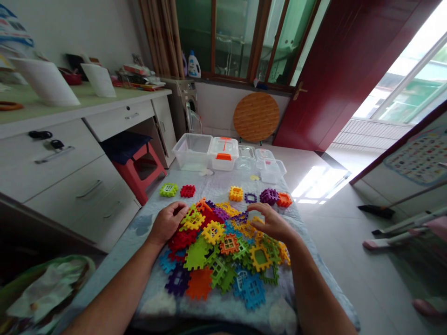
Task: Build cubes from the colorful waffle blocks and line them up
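Observation:
A heap of colourful plastic interlocking tiles with notched edges lies on the cloth-covered table (pixel 150 274). At the heap's left edge is my left hand (pixel 170 222), its fingers curled beside a yellow-green tile (pixel 188 215); what is between them, if anything, is hidden. On the opposite side, my right hand (pixel 270 221) has thumb and index finger apart, the index tip close to a tilted purple lattice tile (pixel 239 217). Yellow window tiles (pixel 213 232), a solid green tile (pixel 196 254), an orange tile (pixel 199 284) and a blue tile (pixel 253 289) lie nearer me.
Small stacks stand behind the heap: green (pixel 168 190), red (pixel 187 191), yellow (pixel 236 193), purple (pixel 269 196) and orange (pixel 284 200). Clear plastic boxes (pixel 193 151) line the far edge, one with an orange-latched lid (pixel 224 152). A red stool (pixel 139 170) is at left.

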Demonstrator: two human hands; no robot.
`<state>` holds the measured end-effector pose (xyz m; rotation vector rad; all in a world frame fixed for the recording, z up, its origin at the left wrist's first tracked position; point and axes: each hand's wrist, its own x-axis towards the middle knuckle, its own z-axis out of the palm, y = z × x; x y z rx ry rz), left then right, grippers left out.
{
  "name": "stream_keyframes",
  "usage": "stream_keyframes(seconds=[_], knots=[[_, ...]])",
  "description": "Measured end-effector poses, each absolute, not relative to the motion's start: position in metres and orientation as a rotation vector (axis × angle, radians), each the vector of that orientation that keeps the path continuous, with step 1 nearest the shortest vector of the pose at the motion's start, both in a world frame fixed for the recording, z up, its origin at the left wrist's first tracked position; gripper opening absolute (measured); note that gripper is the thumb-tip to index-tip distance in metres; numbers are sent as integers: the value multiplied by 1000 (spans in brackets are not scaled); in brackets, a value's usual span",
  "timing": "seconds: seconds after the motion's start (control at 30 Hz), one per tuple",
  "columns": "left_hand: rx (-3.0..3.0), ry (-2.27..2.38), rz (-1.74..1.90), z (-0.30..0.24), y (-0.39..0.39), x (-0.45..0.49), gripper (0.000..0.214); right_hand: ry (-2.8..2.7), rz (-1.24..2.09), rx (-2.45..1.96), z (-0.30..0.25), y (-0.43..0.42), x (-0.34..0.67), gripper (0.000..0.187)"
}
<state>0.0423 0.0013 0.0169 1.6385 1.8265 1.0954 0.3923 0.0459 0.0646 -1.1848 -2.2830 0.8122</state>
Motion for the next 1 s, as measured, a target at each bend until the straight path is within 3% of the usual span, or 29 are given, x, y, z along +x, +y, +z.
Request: stream_keyframes(seconds=[0.1,0.3,0.53,1.0], knots=[[1643,1828,1091,17,1,42,34,-2459,736,-1159,59,43,382,46],[1651,1829,1079,16,1,41,33,-2434,718,-1161,58,44,374,26],[1644,1832,1085,15,1,41,32,-2251,929,-1205,56,44,381,10],[1665,1828,1074,17,1,42,34,-2010,1130,-1222,55,44,383,16]])
